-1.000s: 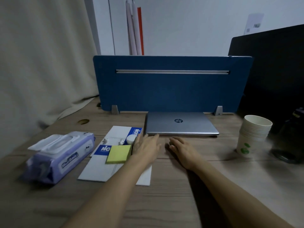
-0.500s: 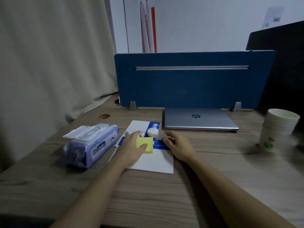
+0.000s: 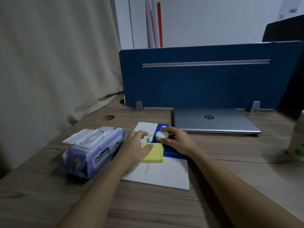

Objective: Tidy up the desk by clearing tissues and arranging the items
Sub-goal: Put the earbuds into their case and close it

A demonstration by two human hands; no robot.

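I am reaching both bare forearms up from the bottom edge toward the middle of the frame. My left hand (image 3: 137, 146) is lying palm down, fingers loosely spread, thumb pointing right. My right hand (image 3: 176, 141) is sitting just right of it, fingers curling leftward and pinching something small between thumb and fingertips.
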